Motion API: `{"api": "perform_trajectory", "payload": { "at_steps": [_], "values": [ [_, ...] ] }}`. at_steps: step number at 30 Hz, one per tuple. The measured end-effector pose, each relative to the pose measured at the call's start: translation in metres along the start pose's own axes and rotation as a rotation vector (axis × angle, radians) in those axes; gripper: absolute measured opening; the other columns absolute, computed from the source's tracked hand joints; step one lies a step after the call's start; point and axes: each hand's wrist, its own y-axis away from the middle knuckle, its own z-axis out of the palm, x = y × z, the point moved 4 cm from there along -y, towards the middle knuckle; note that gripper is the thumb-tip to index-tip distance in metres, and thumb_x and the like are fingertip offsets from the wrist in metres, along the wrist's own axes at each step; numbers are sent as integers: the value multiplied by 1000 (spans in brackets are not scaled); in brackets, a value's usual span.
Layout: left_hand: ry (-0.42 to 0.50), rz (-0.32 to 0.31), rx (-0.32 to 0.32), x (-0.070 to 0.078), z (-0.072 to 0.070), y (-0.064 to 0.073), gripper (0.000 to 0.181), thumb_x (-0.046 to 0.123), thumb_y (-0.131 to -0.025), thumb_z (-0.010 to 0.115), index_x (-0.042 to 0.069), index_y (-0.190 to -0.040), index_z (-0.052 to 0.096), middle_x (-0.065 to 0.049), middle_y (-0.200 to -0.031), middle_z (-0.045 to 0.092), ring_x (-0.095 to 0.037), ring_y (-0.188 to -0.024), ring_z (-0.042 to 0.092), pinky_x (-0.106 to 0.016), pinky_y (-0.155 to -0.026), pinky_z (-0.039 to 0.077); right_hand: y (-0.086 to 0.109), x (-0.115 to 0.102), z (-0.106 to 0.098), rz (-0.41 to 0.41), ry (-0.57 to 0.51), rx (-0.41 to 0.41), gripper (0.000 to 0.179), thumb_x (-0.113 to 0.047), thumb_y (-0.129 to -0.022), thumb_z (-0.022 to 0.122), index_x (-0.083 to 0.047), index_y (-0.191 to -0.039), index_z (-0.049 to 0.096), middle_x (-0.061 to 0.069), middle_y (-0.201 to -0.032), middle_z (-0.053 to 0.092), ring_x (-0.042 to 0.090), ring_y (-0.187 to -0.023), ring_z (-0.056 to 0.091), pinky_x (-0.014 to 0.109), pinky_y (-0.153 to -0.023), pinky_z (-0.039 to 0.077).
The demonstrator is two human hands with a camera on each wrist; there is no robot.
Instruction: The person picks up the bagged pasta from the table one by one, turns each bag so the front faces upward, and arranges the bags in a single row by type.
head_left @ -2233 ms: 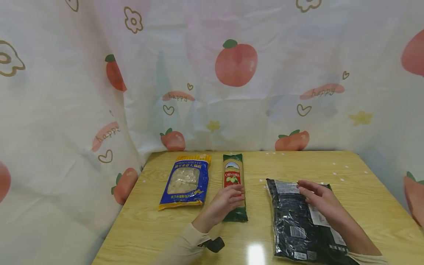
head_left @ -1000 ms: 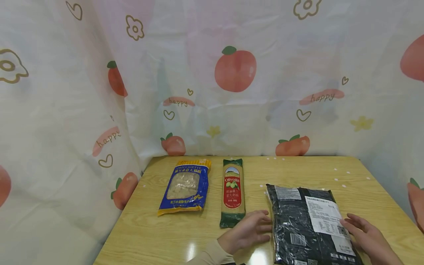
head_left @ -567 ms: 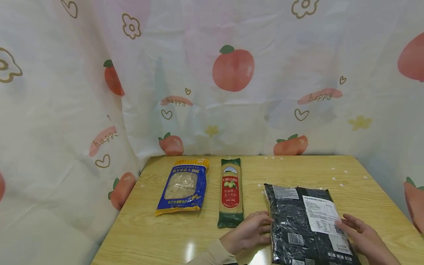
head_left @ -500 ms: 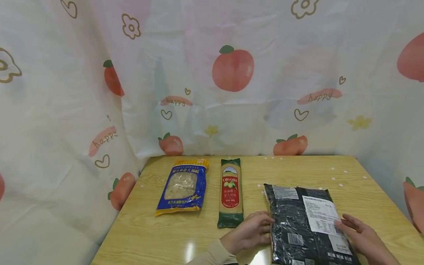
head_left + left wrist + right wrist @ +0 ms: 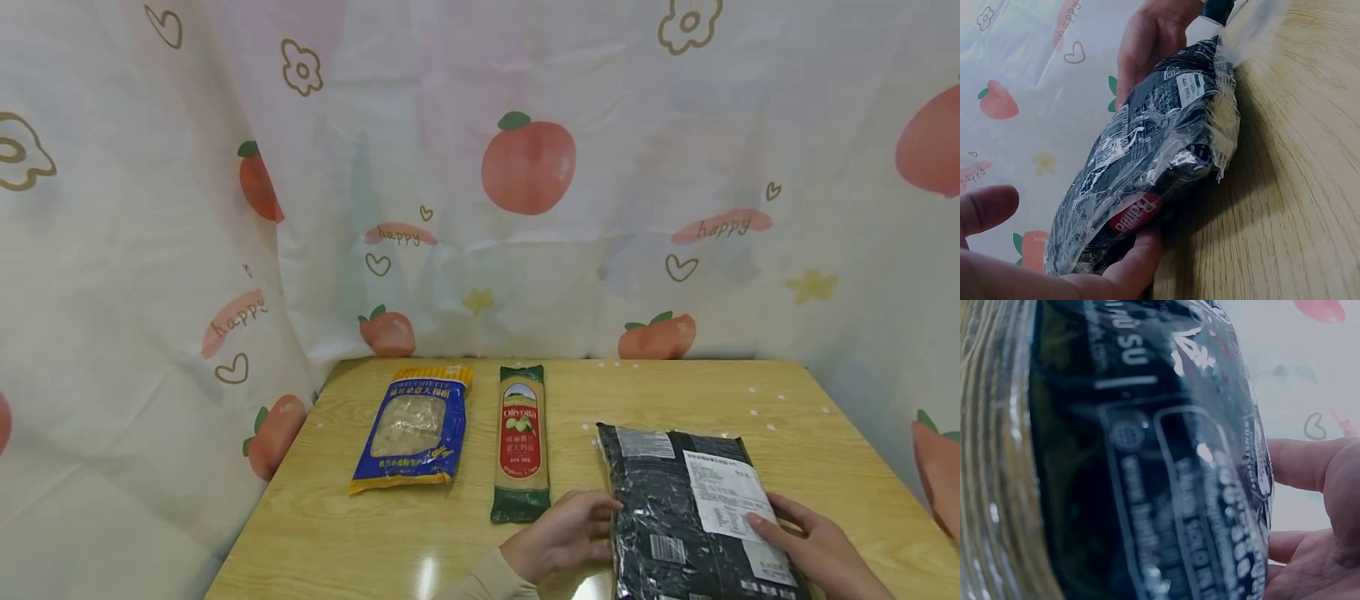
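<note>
In the head view a black plastic-wrapped Barilla pasta pack (image 5: 660, 500), with white labels on top, lies at the right front. My right hand (image 5: 813, 542) grips its right edge, thumb over the white label. At the opposite edge is my left hand (image 5: 562, 529). The left wrist view has one of its fingers (image 5: 1138, 262) reaching under the pack (image 5: 1154, 125) by a red logo, while another digit stands apart in the air. Close up in the right wrist view, the pack (image 5: 1141, 456) fills most of the frame beside the right hand (image 5: 1316, 519).
A green and red spaghetti packet (image 5: 520, 442) lies left of the black pack. Farther left is a blue and yellow orecchiette bag (image 5: 412, 425). All are on a wooden table (image 5: 337, 533), with a fruit-print curtain (image 5: 525, 283) behind and at the sides.
Both hands have come to the black pack's two sides from over the spaghetti packet and the pack's top. Lately the right hand has closed in, its thumb moving farther over the label.
</note>
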Motion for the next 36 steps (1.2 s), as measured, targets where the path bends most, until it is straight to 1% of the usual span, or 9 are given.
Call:
{"api": "perform_trajectory", "payload": {
  "at_steps": [2,5,8,14,18,24,28,31,36],
  "values": [
    [1,1,10,-1,0,0,13,21,-96,59,13,-100,68,-1,-101,69,-15,-94,65,-33,-84,57,0,1,0,2,-5,-3,115,-63,-95,64,19,-154,8,46,-151,22,51,-122,56,40,-85,60],
    [1,3,11,-2,0,0,10,22,-96,59,15,-97,66,0,-101,68,-15,-94,64,-33,-83,56,0,2,0,11,-20,-2,114,-60,-95,65,19,-154,8,46,-149,25,33,-103,68,38,-82,60],
    [-2,9,0,-2,1,0,7,23,-95,59,18,-94,63,1,-99,67,-14,-93,63,-32,-82,55,1,1,0,16,-31,2,114,-59,-94,67,18,-155,9,46,-149,27,22,-97,69,36,-80,60],
    [12,-3,-17,-1,1,-2,5,23,-94,60,20,-92,62,3,-96,67,-13,-92,62,-32,-83,54,0,0,1,2,3,13,116,-63,-93,66,19,-154,11,46,-149,25,50,-120,58,37,-81,60],
    [26,-27,-15,0,1,-1,5,24,-93,60,20,-93,64,4,-95,67,-13,-93,63,-34,-85,54,-2,0,0,-12,32,9,114,-64,-94,63,19,-154,12,47,-149,25,56,-126,50,41,-84,60],
    [26,-56,-25,0,2,-1,7,25,-93,60,21,-92,65,5,-92,65,-12,-89,61,-33,-82,53,-3,0,2,-7,8,-4,115,-63,-93,66,19,-154,13,47,-149,26,50,-120,58,41,-84,60],
    [34,-68,-28,0,3,-2,7,25,-92,60,22,-87,63,6,-89,64,-11,-87,60,-32,-82,52,-3,-1,3,-11,-25,-8,113,-59,-94,68,19,-154,13,46,-149,28,32,-103,67,37,-81,60],
    [48,-77,-20,0,4,-4,10,24,-92,61,22,-83,64,8,-86,64,-10,-86,60,-31,-82,51,-3,-1,3,-15,-37,-8,111,-57,-94,68,19,-154,13,45,-149,29,20,-96,67,36,-79,60],
    [58,-88,-6,0,5,-6,7,25,-93,61,21,-87,63,6,-89,64,-10,-88,59,-29,-82,50,-2,-3,3,-11,-54,-8,114,-59,-94,68,18,-155,11,45,-149,27,16,-94,66,35,-79,59]
  ]
}}
